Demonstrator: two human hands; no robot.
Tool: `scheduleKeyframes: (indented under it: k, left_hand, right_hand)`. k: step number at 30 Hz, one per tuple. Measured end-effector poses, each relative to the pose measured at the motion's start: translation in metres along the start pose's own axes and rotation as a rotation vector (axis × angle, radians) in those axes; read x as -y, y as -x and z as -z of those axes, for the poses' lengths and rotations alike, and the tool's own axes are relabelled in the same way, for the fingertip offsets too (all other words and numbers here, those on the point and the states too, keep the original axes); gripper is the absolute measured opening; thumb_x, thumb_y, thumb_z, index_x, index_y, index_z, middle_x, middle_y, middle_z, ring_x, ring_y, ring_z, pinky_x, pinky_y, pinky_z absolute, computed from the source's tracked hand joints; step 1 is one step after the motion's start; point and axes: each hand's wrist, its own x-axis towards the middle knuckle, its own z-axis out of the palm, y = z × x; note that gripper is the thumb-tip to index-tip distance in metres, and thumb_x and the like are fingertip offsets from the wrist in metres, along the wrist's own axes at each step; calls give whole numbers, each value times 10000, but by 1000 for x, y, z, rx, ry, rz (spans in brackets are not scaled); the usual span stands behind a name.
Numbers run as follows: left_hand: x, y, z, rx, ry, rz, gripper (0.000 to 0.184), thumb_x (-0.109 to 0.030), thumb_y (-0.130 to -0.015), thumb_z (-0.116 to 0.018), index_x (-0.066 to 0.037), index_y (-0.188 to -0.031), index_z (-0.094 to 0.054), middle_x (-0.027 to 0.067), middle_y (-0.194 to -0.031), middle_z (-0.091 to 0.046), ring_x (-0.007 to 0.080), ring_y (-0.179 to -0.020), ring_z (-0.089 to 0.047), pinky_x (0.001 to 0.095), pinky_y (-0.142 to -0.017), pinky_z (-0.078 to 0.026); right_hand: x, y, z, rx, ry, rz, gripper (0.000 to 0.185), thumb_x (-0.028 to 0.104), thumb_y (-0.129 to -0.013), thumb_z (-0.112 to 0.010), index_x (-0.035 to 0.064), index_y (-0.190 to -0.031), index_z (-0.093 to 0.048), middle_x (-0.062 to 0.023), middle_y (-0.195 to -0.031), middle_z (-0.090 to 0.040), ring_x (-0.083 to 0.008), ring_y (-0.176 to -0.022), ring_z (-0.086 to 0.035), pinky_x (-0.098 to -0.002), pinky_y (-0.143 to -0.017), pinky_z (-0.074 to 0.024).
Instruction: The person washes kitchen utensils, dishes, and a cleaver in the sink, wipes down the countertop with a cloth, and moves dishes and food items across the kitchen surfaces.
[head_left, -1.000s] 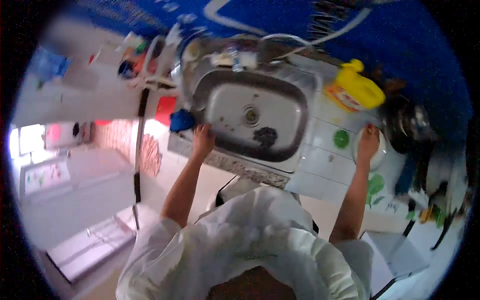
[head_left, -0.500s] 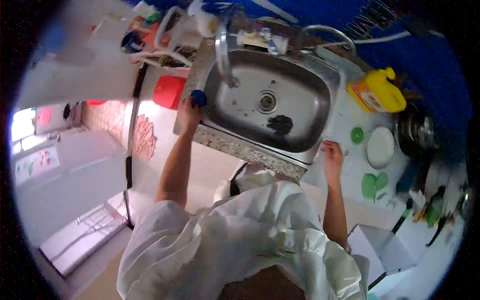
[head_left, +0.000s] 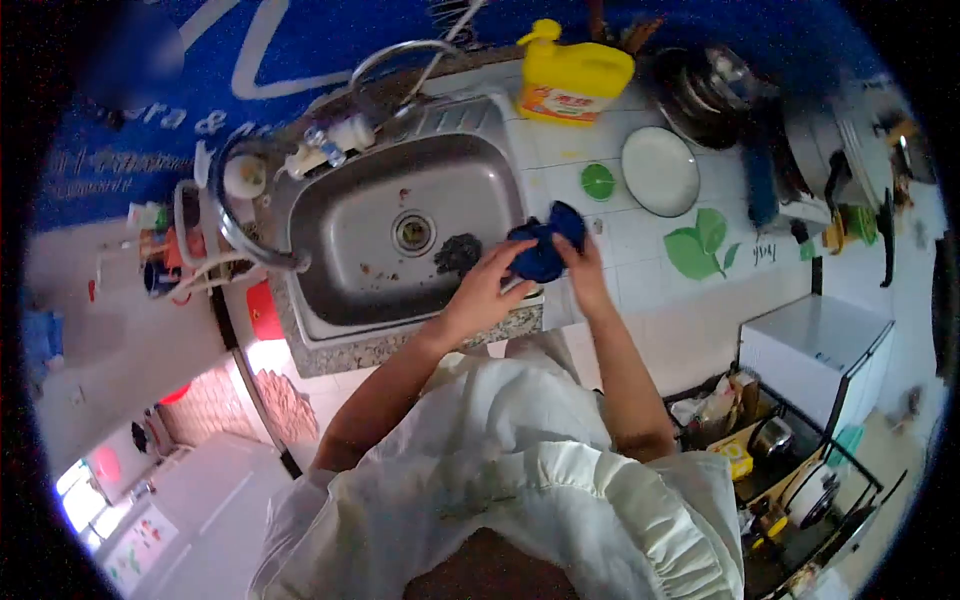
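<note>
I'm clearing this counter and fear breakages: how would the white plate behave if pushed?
The white plate looks smooth and hard-rimmed, so probably stiff and perhaps breakable. Lying flat on the smooth tiles, it would likely slide rather than tip or roll.

Here we are on one view, the head camera, looking from above the wearer's white clothing [head_left: 500,490], forward and steeply down. It's close in: the clothing fills the bottom, and the left hand [head_left: 487,290] and right hand [head_left: 585,275] meet near the middle. Beyond them, the desk [head_left: 630,245] and its sink [head_left: 345,220] face the lens, the near edge climbing rightward. The blue wall [head_left: 330,50] crosses the top, and a wide, round-edged lens bends the room at both sides.
</note>
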Motion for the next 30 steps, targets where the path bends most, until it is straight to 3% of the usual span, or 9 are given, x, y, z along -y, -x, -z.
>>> scheduleKeyframes:
  k: [4,9,11,13,17,20,26,28,30]
  left_hand:
    - [42,-23,-20,41,37,211,345,-136,-783,-593,-56,-1105,-500,132,-1018,-563,237,-950,-555,315,-805,-454]
    - [52,-96,-41,142,193,328,313,-154,-798,-583,-26,-1069,-493,73,-904,-567,151,-805,-552,266,-698,-467]
    - [51,-137,-55,163,153,359,319,-168,-799,-584,-19,-1064,-486,81,-897,-566,152,-795,-557,266,-690,-473]
    - [58,-174,-75,70,413,462,355,-194,-806,-584,-7,-1076,-450,97,-883,-564,163,-772,-567,279,-675,-489]
    - [63,-224,-98,53,288,582,391,-212,-808,-591,-9,-1083,-401,114,-899,-552,190,-752,-576,297,-649,-503]
    - [74,-236,-119,-24,281,543,327,-159,-769,-579,18,-1009,-446,115,-747,-575,157,-619,-572,259,-538,-478]
    - [52,-244,-141,-94,446,652,254,-75,-783,-515,7,-1010,-437,148,-876,-557,197,-667,-585,295,-552,-506]
    - [58,-243,-143,-98,382,632,260,-69,-784,-506,-1,-1025,-435,140,-893,-551,193,-692,-581,294,-550,-506]
    - [59,-237,-139,-106,324,611,268,-63,-784,-497,-9,-1040,-434,132,-910,-545,189,-717,-577,293,-548,-507]
  right_hand:
    - [-24,2,100,-694,768,262,539,38,-730,-593,-46,-1210,-362,-202,-1222,-379,-333,-1081,-415,-379,-929,-342]
    - [-20,-9,75,-466,1120,286,544,241,-775,-580,133,-1270,-382,-224,-1341,-259,-379,-1214,-279,-524,-942,-260]
    - [-40,-24,54,-462,1231,250,580,422,-784,-527,162,-1282,-382,-201,-1392,-169,-391,-1279,-144,-604,-975,-98]
    - [-40,-28,35,-380,1299,247,545,352,-788,-539,160,-1275,-389,-177,-1388,-195,-376,-1279,-165,-574,-988,-135]
    - [-56,-19,84,-112,1354,410,507,247,-774,-541,141,-1254,-414,-153,-1366,-253,-328,-1264,-242,-541,-994,-182]
    - [-66,-11,174,-333,1162,296,516,186,-758,-500,123,-1261,-406,-160,-1329,-309,-340,-1224,-295,-525,-981,-210]
    - [-42,-73,318,-873,1435,197,479,276,-878,-404,158,-1328,-294,-122,-1377,-261,-355,-1235,-262,-476,-1004,-197]
    - [-36,-103,312,-840,1486,115,479,261,-872,-410,153,-1325,-300,-121,-1375,-264,-344,-1241,-255,-461,-1006,-206]
    - [-51,-114,280,-747,1331,375,472,249,-864,-418,148,-1315,-321,-120,-1365,-281,-328,-1253,-243,-449,-1012,-204]
